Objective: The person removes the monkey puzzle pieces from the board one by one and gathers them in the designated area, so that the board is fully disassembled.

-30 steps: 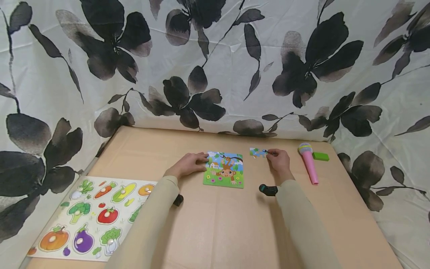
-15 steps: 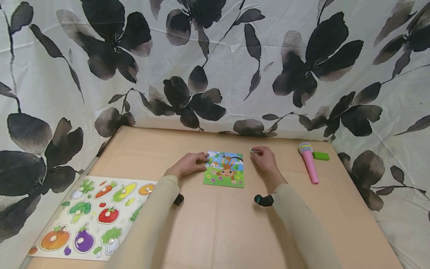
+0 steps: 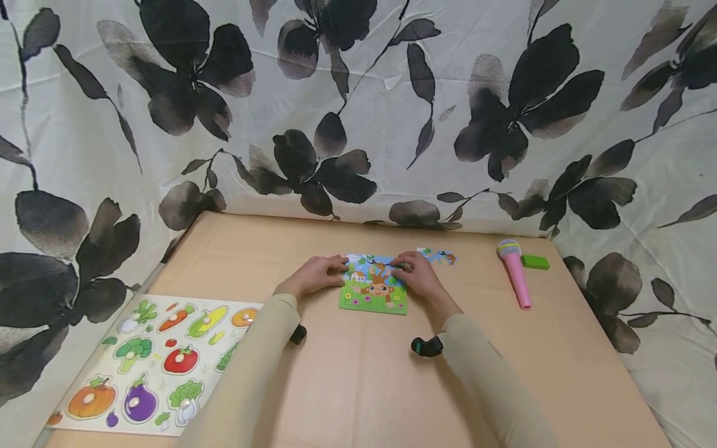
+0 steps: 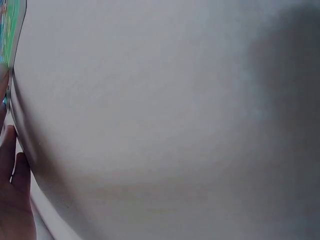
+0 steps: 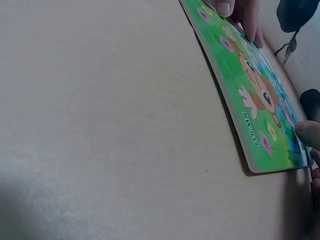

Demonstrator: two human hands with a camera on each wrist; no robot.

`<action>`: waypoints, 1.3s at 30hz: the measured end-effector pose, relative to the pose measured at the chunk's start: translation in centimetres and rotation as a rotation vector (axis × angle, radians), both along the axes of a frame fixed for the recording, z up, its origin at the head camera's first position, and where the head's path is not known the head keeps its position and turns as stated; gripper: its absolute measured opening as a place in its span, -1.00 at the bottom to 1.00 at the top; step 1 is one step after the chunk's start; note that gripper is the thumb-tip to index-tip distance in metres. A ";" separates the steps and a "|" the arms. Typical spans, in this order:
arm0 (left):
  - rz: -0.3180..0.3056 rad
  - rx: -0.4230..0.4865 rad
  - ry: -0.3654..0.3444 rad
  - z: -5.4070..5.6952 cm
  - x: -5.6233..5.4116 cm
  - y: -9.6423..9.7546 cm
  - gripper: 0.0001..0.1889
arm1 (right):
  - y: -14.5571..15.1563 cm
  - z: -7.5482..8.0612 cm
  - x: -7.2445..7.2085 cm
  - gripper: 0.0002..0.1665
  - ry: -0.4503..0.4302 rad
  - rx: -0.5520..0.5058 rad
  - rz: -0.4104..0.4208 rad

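Note:
A square monkey puzzle [image 3: 372, 292] with a green, blue and brown picture lies flat on the table. My left hand [image 3: 313, 274] rests on its left edge, the fingers fairly straight, and the thumb lies on the picture in the right wrist view. At the upper right corner my right hand [image 3: 420, 274] pinches what looks like a small puzzle piece [image 3: 400, 266], largely hidden by the fingers. Over the picture near that edge, the right thumb [image 5: 307, 132] shows in the right wrist view. Several loose puzzle pieces [image 3: 439, 256] lie behind the right hand.
A pink toy microphone [image 3: 515, 274] and a green block [image 3: 535, 262] lie at the right of the table [image 3: 370, 373]. On the left lies a vegetable board [image 3: 154, 367] with knobbed pieces. A floral cloth [image 3: 386, 99] hangs behind the table's far edge.
My right hand reached among the loose pieces, pinched near their left end, then moved left to the puzzle's upper right corner. The left hand has kept its place.

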State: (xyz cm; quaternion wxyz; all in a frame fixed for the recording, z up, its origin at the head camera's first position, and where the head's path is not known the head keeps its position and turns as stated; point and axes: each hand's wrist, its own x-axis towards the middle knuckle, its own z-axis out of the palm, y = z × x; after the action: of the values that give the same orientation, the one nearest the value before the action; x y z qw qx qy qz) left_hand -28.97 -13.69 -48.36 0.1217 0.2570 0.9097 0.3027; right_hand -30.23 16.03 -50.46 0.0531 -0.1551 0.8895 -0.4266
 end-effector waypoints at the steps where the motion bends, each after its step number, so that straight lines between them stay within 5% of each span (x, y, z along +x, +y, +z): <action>1: -0.002 0.000 0.000 0.0 0.0 0.0 -0.52 | 0.0 -0.1 0.0 -0.74 0.000 0.002 0.009; 14: -0.009 -0.001 -0.002 0.0 -0.1 0.0 -0.52 | -0.3 -0.2 0.1 -0.71 -0.011 0.082 0.021; 39: 0.003 0.001 -0.015 -0.3 -0.2 0.0 -0.51 | -1.1 0.3 0.5 -0.74 -0.022 0.072 -0.006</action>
State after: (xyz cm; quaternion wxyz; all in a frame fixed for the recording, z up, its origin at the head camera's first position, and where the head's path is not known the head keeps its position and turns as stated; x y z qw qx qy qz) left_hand -29.17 -13.67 -48.65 0.1279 0.2537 0.9089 0.3052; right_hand -29.74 14.88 -50.18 0.0674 -0.1458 0.9041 -0.3961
